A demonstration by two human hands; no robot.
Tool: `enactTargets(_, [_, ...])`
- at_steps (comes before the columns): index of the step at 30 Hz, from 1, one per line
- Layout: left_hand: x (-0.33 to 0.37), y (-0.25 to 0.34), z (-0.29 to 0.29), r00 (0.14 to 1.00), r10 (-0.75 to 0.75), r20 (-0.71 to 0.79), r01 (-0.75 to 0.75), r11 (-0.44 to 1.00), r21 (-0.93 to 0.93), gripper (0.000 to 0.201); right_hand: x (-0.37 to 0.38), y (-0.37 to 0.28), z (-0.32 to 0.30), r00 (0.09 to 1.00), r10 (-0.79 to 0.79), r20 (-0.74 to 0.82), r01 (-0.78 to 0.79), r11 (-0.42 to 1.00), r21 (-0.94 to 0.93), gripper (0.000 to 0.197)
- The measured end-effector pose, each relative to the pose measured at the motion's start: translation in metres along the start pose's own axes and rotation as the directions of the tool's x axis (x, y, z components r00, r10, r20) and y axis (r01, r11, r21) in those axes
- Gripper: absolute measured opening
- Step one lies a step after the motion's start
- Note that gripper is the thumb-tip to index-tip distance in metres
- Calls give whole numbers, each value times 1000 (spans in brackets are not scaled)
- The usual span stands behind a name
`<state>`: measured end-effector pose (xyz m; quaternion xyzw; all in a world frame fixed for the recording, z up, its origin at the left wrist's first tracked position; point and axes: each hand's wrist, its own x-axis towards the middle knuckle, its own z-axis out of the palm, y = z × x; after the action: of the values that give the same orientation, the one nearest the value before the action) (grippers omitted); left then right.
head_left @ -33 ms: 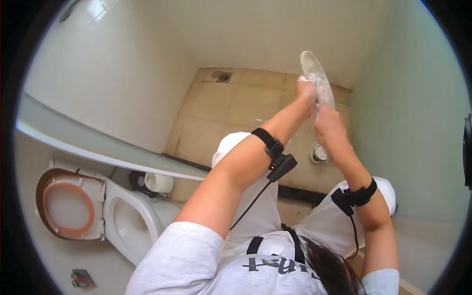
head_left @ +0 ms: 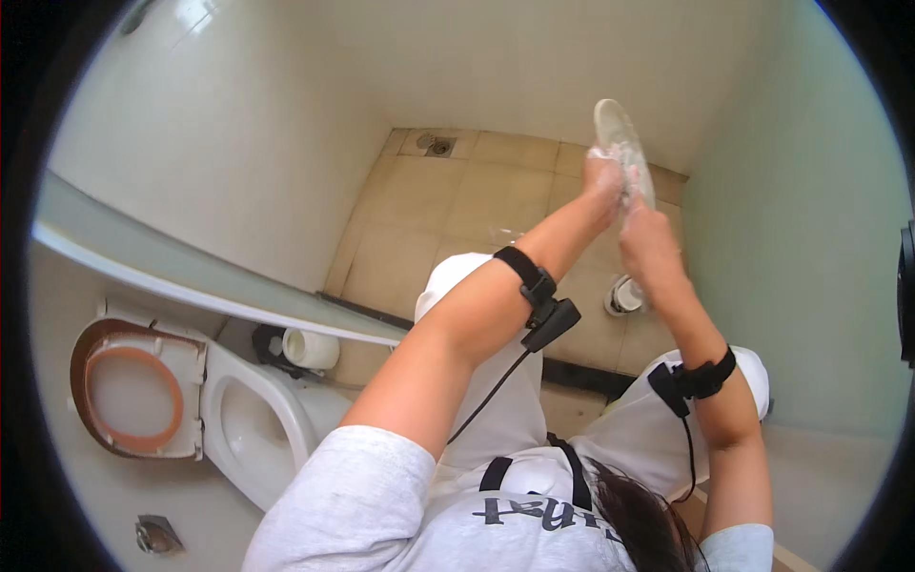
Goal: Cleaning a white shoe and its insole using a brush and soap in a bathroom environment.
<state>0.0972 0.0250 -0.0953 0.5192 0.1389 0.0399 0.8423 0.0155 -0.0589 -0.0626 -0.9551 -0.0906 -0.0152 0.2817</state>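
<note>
A pale, off-white shoe [head_left: 615, 122], lathered with white suds, is held out in front of me near the far right wall, its long side running away from me. My left hand [head_left: 602, 177] is closed around its left edge, foam on the fingers. My right hand [head_left: 650, 243] closes on the shoe's near end, fingers pressed against its sudsy side. Whether anything small sits between the fingers and the shoe is hidden. Both forearms wear black straps with small devices and cables.
Below the right hand, a white round container [head_left: 625, 295] stands on the beige tiled floor [head_left: 410, 205]. A drain [head_left: 438, 147] lies at the far wall. To the left, past a glass panel edge [head_left: 210, 286], are a toilet [head_left: 253, 419] and a toilet brush holder [head_left: 310, 349]. A frosted panel [head_left: 801, 238] rises at right.
The shoe and both hands have shifted slightly to the right. My right hand has slid a little down along the shoe, toward me.
</note>
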Motion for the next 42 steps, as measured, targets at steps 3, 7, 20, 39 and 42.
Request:
enactTargets(3, [-3, -9, 3, 987, 100, 125, -97, 995, -33, 26, 11, 11, -13, 996, 40, -78, -38, 999, 30, 52])
enactTargets(7, [-12, -15, 17, 977, 112, 183, -125, 990, 62, 28, 41, 39, -23, 987, 89, -131, -78, 993, 87, 50])
enactTargets(20, [3, 9, -1, 992, 122, -8, -121, 986, 116, 22, -2, -10, -12, 1000, -4, 1, 4, 994, -109, 54])
enactTargets(39, [7, 1, -10, 969, 231, 88, -246, 932, 266, 17, -35, 5, -11, 995, -2, 100, 23, 977, -210, 67])
enactTargets(42, [-2, -3, -5, 944, 293, 150, -329, 855, 402, 19, -18, 12, -22, 1000, -4, -11, 1, 975, -222, 66])
